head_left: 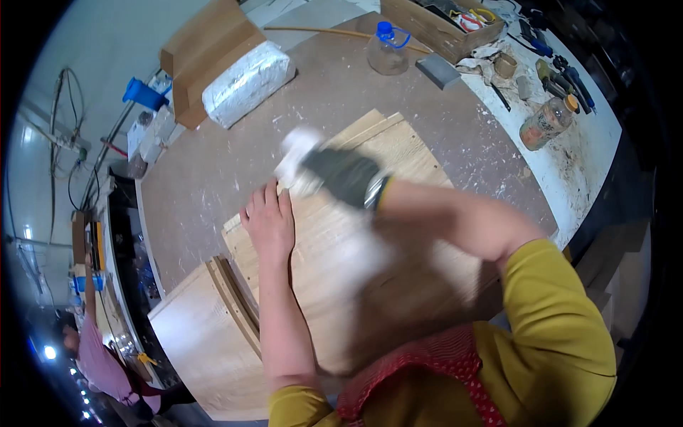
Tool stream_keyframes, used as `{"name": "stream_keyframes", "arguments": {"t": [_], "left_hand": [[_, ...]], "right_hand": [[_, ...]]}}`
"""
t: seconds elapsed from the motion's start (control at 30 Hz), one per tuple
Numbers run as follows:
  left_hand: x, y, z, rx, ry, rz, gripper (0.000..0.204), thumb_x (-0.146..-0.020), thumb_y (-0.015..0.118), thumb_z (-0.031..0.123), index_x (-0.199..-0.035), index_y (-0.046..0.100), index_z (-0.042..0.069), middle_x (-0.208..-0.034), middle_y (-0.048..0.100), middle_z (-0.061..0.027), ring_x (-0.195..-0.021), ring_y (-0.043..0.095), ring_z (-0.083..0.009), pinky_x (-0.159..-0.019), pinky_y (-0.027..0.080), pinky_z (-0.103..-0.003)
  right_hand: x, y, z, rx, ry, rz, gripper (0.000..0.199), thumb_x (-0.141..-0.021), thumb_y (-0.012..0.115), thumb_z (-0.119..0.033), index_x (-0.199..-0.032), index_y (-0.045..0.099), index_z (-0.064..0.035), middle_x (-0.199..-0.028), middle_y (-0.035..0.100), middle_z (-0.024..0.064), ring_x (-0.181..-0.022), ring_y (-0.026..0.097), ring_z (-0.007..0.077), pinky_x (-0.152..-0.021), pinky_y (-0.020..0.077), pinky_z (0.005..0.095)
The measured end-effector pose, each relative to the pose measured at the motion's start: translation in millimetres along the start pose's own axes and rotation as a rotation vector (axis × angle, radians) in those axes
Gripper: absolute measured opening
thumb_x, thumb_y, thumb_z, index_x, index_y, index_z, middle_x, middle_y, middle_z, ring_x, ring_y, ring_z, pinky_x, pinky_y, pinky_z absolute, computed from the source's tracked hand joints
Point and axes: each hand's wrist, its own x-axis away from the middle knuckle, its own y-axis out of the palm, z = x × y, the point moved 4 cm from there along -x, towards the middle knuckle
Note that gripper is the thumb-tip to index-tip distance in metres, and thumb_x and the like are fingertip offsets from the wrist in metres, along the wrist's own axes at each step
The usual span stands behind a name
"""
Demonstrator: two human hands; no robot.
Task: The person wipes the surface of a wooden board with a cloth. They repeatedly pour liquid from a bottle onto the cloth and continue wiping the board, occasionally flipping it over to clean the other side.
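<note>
A pale wooden panel [327,263] lies on the brown worktable in front of me. My left hand [270,217], bare, rests flat on its left part with the fingers stretched toward the far edge. My right hand [345,174] wears a dark grey-green glove and is closed round a white wad [299,153], cloth or paper. Motion blurs both glove and wad, above the panel's far left edge just beyond my left fingertips. To the left lies a second wooden panel [206,341] with a raised strip [233,302] along its edge.
At the back stand an open cardboard box [206,50], a silvery wrapped block [249,82], a clear jug [388,57] with blue cap and a grey block [438,71]. Along the right are a bottle [548,122] and tools [569,78]. Another person [107,363] is at far left.
</note>
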Motion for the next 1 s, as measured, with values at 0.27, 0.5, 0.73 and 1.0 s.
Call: {"name": "stream_keyframes", "arguments": {"t": [0.27,0.5,0.73,1.0], "left_hand": [[-3.9,-0.8,8.4,0.023,-0.011,0.029,0.041,-0.095,0.049,0.033,-0.129,0.055,0.012,-0.123,0.057,-0.0104,-0.117,0.051,-0.027,-0.108,0.026,-0.054],[-2.8,2.3,-7.7,0.071,0.017,0.005,0.046,-0.092,0.051,0.034,-0.132,0.053,0.011,-0.125,0.056,-0.0093,-0.12,0.049,-0.0276,-0.111,0.023,-0.053],[-0.3,-6.0,8.5,0.087,0.044,-0.014,0.051,-0.095,0.051,0.035,-0.138,0.045,0.008,-0.14,0.045,-0.0147,-0.132,0.039,-0.0316,-0.111,0.023,-0.055],[141.4,-5.2,128.6,0.429,0.567,-0.388,0.062,-0.087,0.059,0.05,-0.133,0.051,0.009,-0.126,0.058,-0.0156,-0.12,0.052,-0.0326,-0.103,0.032,-0.059]], "right_hand": [[15.5,-67.4,79.1,0.193,0.346,-0.182,0.036,-0.088,0.049,-0.009,-0.122,0.057,-0.0043,-0.12,0.062,0.0201,-0.109,0.06,0.0357,-0.096,0.0462,0.0442],[31.4,-26.9,-71.1,-0.064,0.015,-0.34,0.026,-0.088,0.053,-0.014,-0.111,0.061,-0.0061,-0.104,0.066,0.0183,-0.093,0.066,0.0329,-0.082,0.0516,0.046],[38.1,-169.6,143.0,0.378,0.466,-0.13,0.036,-0.095,0.046,-0.029,-0.121,0.059,-0.0064,-0.116,0.062,0.0225,-0.111,0.057,0.0381,-0.1,0.042,0.0406],[2.1,-34.1,-113.6,-0.17,-0.256,-0.611,0.03,-0.09,0.055,-0.029,-0.111,0.064,-0.0106,-0.121,0.061,0.0211,-0.105,0.064,0.0359,-0.091,0.0492,0.0444]]}}
